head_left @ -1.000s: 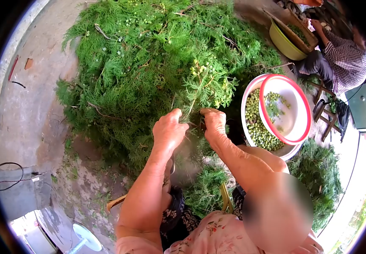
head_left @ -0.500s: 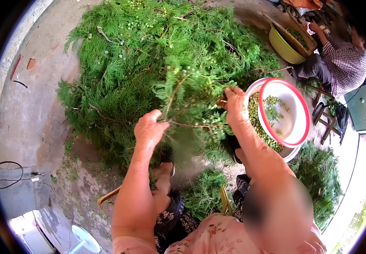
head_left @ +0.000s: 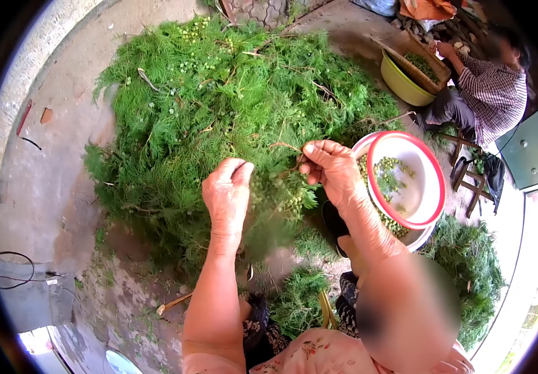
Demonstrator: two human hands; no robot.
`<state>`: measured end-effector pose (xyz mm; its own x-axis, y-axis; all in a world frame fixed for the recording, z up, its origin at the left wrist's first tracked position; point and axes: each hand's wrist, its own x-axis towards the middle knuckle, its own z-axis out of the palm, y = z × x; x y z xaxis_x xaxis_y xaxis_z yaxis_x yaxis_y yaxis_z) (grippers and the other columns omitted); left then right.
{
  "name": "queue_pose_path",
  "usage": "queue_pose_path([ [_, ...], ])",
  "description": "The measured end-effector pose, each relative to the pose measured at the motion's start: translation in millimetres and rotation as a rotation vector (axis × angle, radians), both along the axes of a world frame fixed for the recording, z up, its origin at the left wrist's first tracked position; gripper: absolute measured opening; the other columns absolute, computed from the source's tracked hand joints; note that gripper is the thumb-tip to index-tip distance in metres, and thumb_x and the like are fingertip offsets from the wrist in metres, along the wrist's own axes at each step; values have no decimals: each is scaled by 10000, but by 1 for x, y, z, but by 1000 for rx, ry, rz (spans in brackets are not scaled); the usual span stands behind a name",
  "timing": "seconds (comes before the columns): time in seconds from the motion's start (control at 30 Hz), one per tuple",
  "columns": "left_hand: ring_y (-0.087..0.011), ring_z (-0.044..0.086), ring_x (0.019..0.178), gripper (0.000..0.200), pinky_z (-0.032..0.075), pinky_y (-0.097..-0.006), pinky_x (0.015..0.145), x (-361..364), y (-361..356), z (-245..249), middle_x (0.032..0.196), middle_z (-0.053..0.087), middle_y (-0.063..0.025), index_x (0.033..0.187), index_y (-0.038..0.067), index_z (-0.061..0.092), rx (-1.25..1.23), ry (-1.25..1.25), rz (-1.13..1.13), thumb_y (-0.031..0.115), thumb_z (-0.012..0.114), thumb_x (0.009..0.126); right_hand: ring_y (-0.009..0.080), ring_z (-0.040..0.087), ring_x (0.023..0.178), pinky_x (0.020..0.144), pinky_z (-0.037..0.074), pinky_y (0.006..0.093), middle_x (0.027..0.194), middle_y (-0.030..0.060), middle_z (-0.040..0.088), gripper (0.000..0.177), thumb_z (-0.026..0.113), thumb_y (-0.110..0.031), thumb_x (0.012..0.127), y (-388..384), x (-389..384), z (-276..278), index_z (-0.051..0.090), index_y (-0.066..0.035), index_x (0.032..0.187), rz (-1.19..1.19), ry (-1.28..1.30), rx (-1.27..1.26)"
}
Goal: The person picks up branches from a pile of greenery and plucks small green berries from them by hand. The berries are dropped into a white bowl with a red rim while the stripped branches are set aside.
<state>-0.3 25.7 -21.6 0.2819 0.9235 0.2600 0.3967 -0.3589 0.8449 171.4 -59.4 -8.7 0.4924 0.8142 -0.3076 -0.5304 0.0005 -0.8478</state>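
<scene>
R hand (head_left: 336,173) has thumb + fingertips pinched on a thin twig (head_left: 287,146), left of the red-rimmed basin (head_left: 421,184) & by the near right of the green pile (head_left: 219,106); L hand (head_left: 227,193) fingers look together, can't tell if on anything, so a slack R pinch could prob. drop it.

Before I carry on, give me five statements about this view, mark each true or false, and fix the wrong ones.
1. The right hand holds a thin brown twig. True.
2. The left hand is inside the red-rimmed basin. False: it is apart from the basin, in front of the heap of green branches.
3. Small green berries lie in the red-rimmed basin. True.
4. The other person wears a plain red shirt. False: the shirt is checked.
5. A yellow-green basin stands near the other person. True.
</scene>
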Motion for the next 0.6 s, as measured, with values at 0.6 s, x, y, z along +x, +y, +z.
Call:
queue_pose_path([
  [0.6,-216,619,689,114,523,-322,607,30,-48,28,806,637,-145,867,-2,594,-1060,-911,-198,96,608,812,243,599,871,768,499,328,914,97,618,220,677,-13,688,-48,-48,11,627,-18,902,131,-1196,434],
])
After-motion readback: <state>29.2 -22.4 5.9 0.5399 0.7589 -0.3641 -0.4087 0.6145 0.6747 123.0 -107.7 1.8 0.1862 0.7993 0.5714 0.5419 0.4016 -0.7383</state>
